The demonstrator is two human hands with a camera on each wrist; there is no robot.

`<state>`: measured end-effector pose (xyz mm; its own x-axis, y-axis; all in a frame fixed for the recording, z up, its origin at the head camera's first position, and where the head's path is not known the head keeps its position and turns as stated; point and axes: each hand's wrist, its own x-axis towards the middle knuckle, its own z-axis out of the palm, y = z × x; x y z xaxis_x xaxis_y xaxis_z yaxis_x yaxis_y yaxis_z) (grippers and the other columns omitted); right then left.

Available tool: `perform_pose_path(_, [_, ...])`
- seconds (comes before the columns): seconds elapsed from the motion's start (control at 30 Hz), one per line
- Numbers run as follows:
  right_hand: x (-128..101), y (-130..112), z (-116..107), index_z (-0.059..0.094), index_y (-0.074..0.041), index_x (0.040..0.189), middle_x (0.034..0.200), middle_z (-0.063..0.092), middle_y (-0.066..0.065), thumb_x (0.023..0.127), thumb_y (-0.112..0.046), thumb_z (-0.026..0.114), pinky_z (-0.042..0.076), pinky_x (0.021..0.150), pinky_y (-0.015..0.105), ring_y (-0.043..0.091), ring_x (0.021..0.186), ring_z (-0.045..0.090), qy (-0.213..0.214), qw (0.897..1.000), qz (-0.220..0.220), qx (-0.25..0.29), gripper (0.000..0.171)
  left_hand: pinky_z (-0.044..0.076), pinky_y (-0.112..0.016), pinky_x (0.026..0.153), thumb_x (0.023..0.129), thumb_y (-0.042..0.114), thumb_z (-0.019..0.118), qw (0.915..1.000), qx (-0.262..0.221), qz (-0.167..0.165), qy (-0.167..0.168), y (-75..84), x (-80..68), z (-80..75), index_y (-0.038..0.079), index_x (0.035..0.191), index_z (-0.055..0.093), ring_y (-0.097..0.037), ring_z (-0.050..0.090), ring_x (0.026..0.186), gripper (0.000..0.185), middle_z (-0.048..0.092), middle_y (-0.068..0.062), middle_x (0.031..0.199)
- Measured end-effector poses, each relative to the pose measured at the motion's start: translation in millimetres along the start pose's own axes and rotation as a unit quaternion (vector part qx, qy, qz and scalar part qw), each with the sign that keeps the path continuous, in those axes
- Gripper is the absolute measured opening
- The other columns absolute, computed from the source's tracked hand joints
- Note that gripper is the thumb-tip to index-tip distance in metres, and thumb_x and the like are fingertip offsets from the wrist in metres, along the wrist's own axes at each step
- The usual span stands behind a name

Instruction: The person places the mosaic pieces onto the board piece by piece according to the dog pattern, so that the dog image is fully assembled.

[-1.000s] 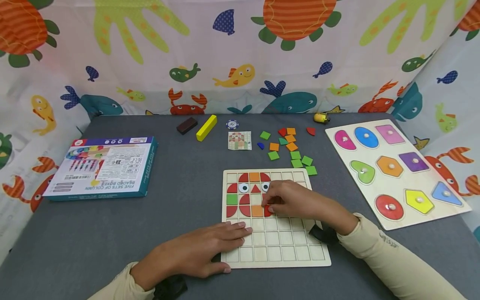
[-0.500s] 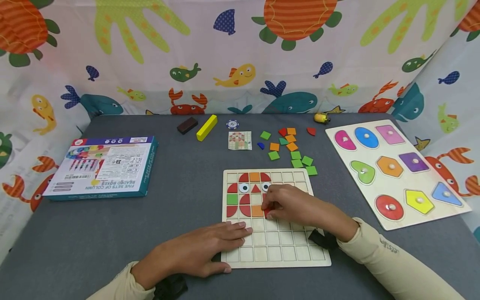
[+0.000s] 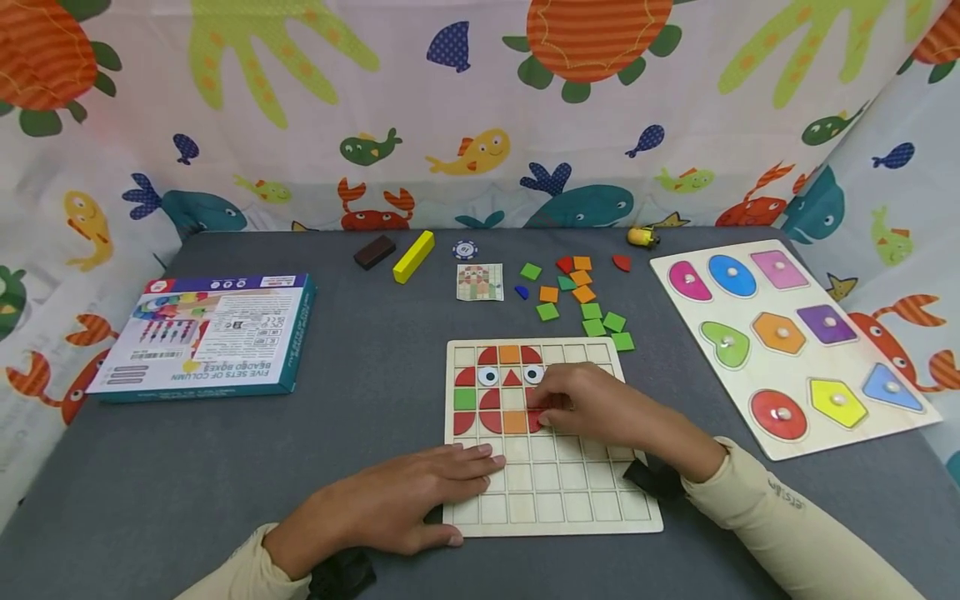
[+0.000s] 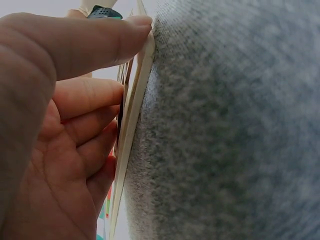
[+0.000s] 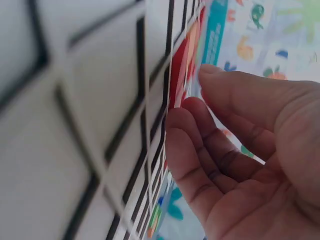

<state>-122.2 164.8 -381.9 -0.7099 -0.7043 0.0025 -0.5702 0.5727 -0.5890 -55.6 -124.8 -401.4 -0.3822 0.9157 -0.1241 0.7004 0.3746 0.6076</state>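
Observation:
My left hand (image 3: 420, 500) lies flat with fingers spread on the lower left of the wooden grid board (image 3: 558, 527). Its thumb rests by the board's edge (image 4: 132, 110), seen side-on in the left wrist view. Over the board's middle, my right hand (image 3: 592, 404) has bent fingers, thumb and forefinger at a red rounded tile (image 3: 533, 421). This tile sits in a cell right of an orange tile (image 3: 514, 422), partly covered by the fingertips. Around it are red rounded tiles (image 3: 490, 422), a green square (image 3: 464, 399) and eye tiles (image 3: 487, 376). In the right wrist view, the right hand (image 5: 235, 150) is close against the grid.
Loose green tiles (image 3: 592, 311), orange tiles (image 3: 583, 293) and a pattern card (image 3: 480, 282) lie behind the board. A knob puzzle (image 3: 780, 337) lies at right, a box (image 3: 202, 337) at left. Yellow (image 3: 413, 257) and brown blocks (image 3: 374, 251) and a chip (image 3: 465, 249) are at the back.
My right fingers shift slightly about the red tile, and more of the tile shows in its cell now. The left hand has stayed put.

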Motion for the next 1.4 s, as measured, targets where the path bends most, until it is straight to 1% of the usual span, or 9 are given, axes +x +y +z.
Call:
perform_pose_path(0.2, [-5.9,25.3,-17.7,0.075,-0.007,0.104,0.094,0.066,-0.005,0.088,-0.007,0.072,0.053,0.072,0.03,0.012,0.086,0.059,0.049,0.998,0.048,0.018,0.016,0.024,-0.039,0.115,0.095,0.033,0.064,1.0,0.003,-0.005,-0.001,1.2,-0.6,0.8,0.012,0.153,0.032,-0.014,0.019,0.145,0.069,0.025,0.004,0.158])
perform_pose_path(0.3, [-10.6,40.7,-27.6,0.074,-0.005,0.107,0.094,0.066,0.0,0.089,-0.006,0.07,0.053,0.071,0.034,0.016,0.085,0.058,0.085,0.993,0.084,-0.007,0.019,0.023,-0.038,0.115,0.095,0.032,0.064,1.0,0.003,-0.004,-0.001,1.4,-0.9,0.5,0.011,0.153,0.032,-0.014,0.019,0.145,0.069,0.025,0.003,0.158])
perform_pose_path(0.47, [-22.2,62.9,-41.3,0.07,0.003,0.114,0.105,0.061,0.017,0.089,-0.001,0.068,0.05,0.08,0.048,0.031,0.095,0.054,0.13,0.978,0.147,-0.073,0.025,0.022,-0.037,0.116,0.096,0.03,0.064,1.0,-0.001,0.005,0.0,1.0,0.1,0.7,0.01,0.153,0.031,-0.014,0.019,0.145,0.069,0.025,0.002,0.158])
perform_pose_path(0.63, [-32.4,73.4,-49.4,0.066,0.007,0.118,0.109,0.059,0.023,0.088,0.002,0.067,0.046,0.088,0.056,0.038,0.1,0.055,0.114,0.971,0.179,-0.107,0.03,0.021,-0.037,0.116,0.095,0.029,0.065,1.0,-0.003,0.008,-0.001,0.5,0.9,0.9,0.009,0.153,0.031,-0.015,0.019,0.145,0.07,0.024,0.002,0.159])
perform_pose_path(0.93, [-36.1,76.3,-53.9,0.068,0.005,0.113,0.101,0.061,0.018,0.087,0.0,0.068,0.05,0.078,0.048,0.029,0.087,0.056,0.093,0.97,0.208,-0.084,0.026,0.027,-0.038,0.114,0.094,0.026,0.067,0.9999,0.004,0.003,-0.014,4.7,-2.0,-2.3,0.009,0.151,0.035,-0.016,0.022,0.144,0.067,0.027,0.0,0.158])
perform_pose_path(1.03, [-36.0,74.0,-54.4,0.069,0.002,0.106,0.095,0.063,0.013,0.087,0.001,0.068,0.051,0.072,0.043,0.025,0.082,0.056,0.104,0.971,0.205,-0.064,0.019,0.027,-0.037,0.114,0.094,0.026,0.067,0.9999,0.004,0.001,-0.016,6.6,-3.3,-2.2,0.009,0.151,0.036,-0.016,0.022,0.144,0.067,0.026,0.0,0.158])
perform_pose_path(1.13, [-34.9,66.7,-54.7,0.07,0.001,0.103,0.089,0.063,0.008,0.088,0.001,0.068,0.049,0.067,0.037,0.022,0.078,0.054,0.119,0.975,0.18,-0.052,0.016,0.027,-0.037,0.114,0.094,0.026,0.068,0.9999,0.003,0.0,-0.013,6.7,-3.4,-1.4,0.008,0.15,0.036,-0.017,0.022,0.144,0.067,0.026,0.0,0.158])
perform_pose_path(1.27, [-28.9,50.7,-52.5,0.07,0.001,0.11,0.088,0.059,0.005,0.089,0.001,0.067,0.048,0.063,0.031,0.02,0.076,0.052,0.118,0.984,0.13,-0.038,0.022,0.026,-0.037,0.114,0.092,0.026,0.069,1.0,0.0,0.001,-0.008,5.2,-2.7,-1.2,0.008,0.15,0.037,-0.016,0.022,0.144,0.068,0.027,0.0,0.158])
perform_pose_path(1.4, [-20.3,31.2,-44.0,0.071,0.0,0.112,0.087,0.056,0.002,0.09,0.002,0.065,0.044,0.059,0.027,0.017,0.075,0.049,0.095,0.991,0.089,-0.003,0.023,0.026,-0.037,0.114,0.093,0.028,0.068,0.9999,-0.005,-0.006,-0.01,4.5,-3.6,-2.0,0.009,0.15,0.037,-0.015,0.022,0.144,0.068,0.027,0.001,0.158])
